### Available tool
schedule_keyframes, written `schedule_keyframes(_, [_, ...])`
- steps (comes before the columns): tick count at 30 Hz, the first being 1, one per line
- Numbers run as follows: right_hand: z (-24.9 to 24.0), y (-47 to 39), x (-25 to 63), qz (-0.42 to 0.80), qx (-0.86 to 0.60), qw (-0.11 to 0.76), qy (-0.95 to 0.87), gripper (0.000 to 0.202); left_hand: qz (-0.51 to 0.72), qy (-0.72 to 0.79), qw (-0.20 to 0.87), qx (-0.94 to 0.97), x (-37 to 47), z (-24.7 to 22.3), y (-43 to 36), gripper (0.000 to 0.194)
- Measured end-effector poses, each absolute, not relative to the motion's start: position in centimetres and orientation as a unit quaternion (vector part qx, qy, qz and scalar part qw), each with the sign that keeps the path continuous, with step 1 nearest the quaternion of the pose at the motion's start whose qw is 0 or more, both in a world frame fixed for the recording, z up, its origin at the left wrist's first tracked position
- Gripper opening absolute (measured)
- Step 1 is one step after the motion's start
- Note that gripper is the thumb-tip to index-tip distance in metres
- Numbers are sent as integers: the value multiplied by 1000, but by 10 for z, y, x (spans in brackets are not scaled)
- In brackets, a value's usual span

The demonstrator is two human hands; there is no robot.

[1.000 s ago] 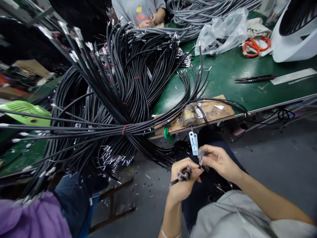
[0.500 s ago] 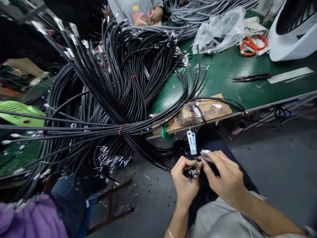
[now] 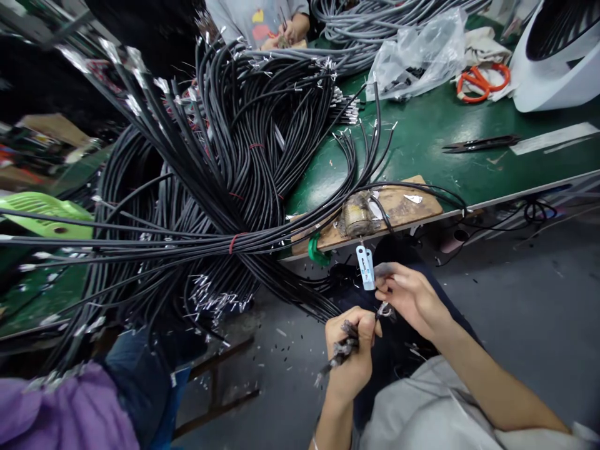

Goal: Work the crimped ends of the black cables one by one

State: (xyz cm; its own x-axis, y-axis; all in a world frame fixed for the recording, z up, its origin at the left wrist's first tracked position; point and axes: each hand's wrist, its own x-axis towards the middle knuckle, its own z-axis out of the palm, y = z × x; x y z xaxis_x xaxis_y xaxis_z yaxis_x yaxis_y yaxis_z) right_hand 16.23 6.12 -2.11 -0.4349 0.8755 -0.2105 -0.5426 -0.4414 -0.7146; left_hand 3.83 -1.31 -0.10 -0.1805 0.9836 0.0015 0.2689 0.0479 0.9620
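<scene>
My left hand [image 3: 350, 350] is wrapped round several black cables [image 3: 344, 351] with frayed, silvery ends sticking out past the fist. One cable end with bared strands [image 3: 385, 309] points up beyond my left thumb. Just above that end is my right hand [image 3: 415, 300], its thumb and fingers drawn together; what they pinch, if anything, is too small to make out. A grey covering wraps the tip of its index finger. Close to that fingertip, a light blue clip [image 3: 365, 267] hangs from a taped roll-shaped piece [image 3: 356, 214] on a wooden board [image 3: 412, 203].
A large heap of black cables [image 3: 248, 144] covers the left of the green table [image 3: 422, 137]. Thread snips [image 3: 482, 144], orange-handled scissors [image 3: 482, 83], a plastic bag [image 3: 417, 56] and a white fan [image 3: 553, 69] lie farther right. Co-workers sit opposite and at left.
My right hand has moved up, away from the cable end and closer to the blue clip. My left hand has turned, so the frayed ends now point down to the left.
</scene>
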Motion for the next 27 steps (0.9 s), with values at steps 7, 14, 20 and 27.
schedule_keyframes(7, [-21, 58, 167, 673, -265, 448, -526, 17, 473, 561, 448, 511, 28, -6, -10, 27])
schedule_keyframes(14, [-17, 46, 170, 501, -366, 435, -653, 12, 461, 591, 376, 545, 34, -14, -9, 23])
schedule_keyframes(20, [-25, 63, 180, 515, -466, 385, -608, 38, 412, 573, 376, 601, 35, -9, -7, 17])
schedule_keyframes(27, [-26, 65, 179, 641, -244, 374, -624, 15, 421, 627, 359, 548, 36, -11, -13, 33])
